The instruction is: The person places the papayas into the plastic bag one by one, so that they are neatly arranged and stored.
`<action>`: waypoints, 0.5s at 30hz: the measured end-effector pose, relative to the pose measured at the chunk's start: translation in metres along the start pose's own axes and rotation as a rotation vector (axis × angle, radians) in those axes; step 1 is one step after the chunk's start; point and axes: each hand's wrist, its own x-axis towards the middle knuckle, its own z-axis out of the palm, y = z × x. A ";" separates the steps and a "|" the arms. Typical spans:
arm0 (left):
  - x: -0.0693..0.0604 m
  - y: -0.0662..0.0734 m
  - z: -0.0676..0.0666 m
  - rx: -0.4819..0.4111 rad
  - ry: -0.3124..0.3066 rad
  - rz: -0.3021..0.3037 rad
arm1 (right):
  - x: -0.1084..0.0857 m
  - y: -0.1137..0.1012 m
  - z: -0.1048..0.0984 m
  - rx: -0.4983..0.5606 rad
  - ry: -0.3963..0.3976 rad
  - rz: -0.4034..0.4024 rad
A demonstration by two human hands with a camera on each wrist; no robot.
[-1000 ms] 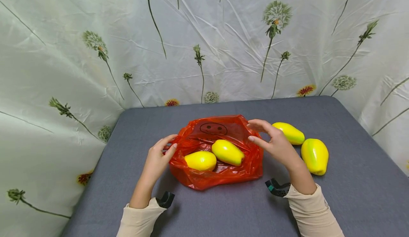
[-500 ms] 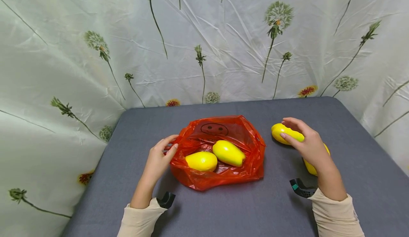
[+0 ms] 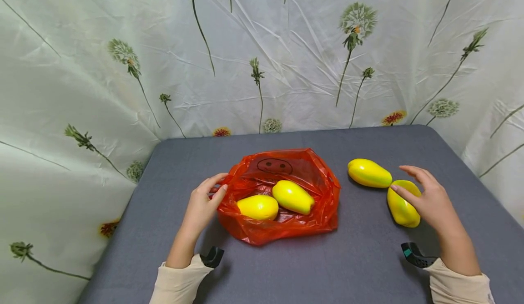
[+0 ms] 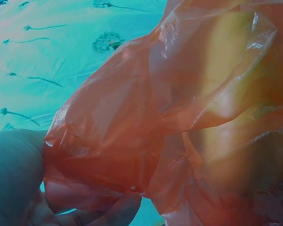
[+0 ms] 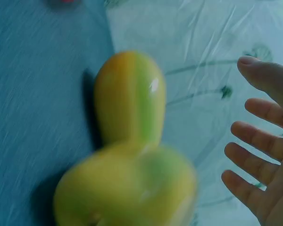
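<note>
Four yellow fruits in the head view, two bagged and two loose! The red plastic bag [image 3: 270, 235] sits mid-table with its mouth gaping, a dark smiling face showing on its back wall. Inside, the left bagged fruit [image 3: 258, 207] lies just beside the right bagged fruit [image 3: 291, 197]. Left hand [image 3: 206, 199] is on the bag's left rim, thumb and fingers pinching the film. Across the grey tabletop [image 3: 327, 272], the right hand [image 3: 427, 201] hovers at the near loose fruit [image 3: 402, 210], thumb and fingers well apart, nothing gripped, its thumb covering a bit of the skin. Up beside that, the far loose fruit [image 3: 370, 173] points an end at its neighbour, too close to call contact. Flowered curtain [image 3: 184, 90] all along the back, black wrist devices [image 3: 212, 257] under both cream sleeves [image 3: 180, 283].

Over to the left wrist: crinkled red film fills most of the view, caught between thumb and fingers, and fruit glows blurred and yellow behind it.

Now the right wrist: five fingers spread at the right edge, apart from both fruits here! The near one blocks the lower end of the far one, curtain behind, and a scrap of red peeks in up top.
</note>
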 end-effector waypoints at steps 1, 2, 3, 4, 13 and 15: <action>0.000 0.000 0.000 -0.002 0.001 0.001 | -0.001 0.004 0.000 -0.012 -0.007 0.006; 0.000 0.000 -0.001 -0.003 0.004 0.002 | -0.001 0.008 0.000 -0.025 -0.015 0.020; 0.000 -0.001 -0.001 -0.004 0.005 0.004 | -0.001 0.012 0.001 -0.036 -0.023 0.032; 0.000 -0.001 -0.001 -0.007 0.007 0.004 | -0.001 0.016 0.001 -0.049 -0.032 0.046; 0.000 -0.001 -0.001 -0.016 0.004 -0.001 | -0.002 0.038 0.006 -0.068 -0.137 0.215; 0.000 -0.001 -0.001 -0.015 0.004 0.000 | -0.003 0.041 0.007 -0.057 -0.152 0.248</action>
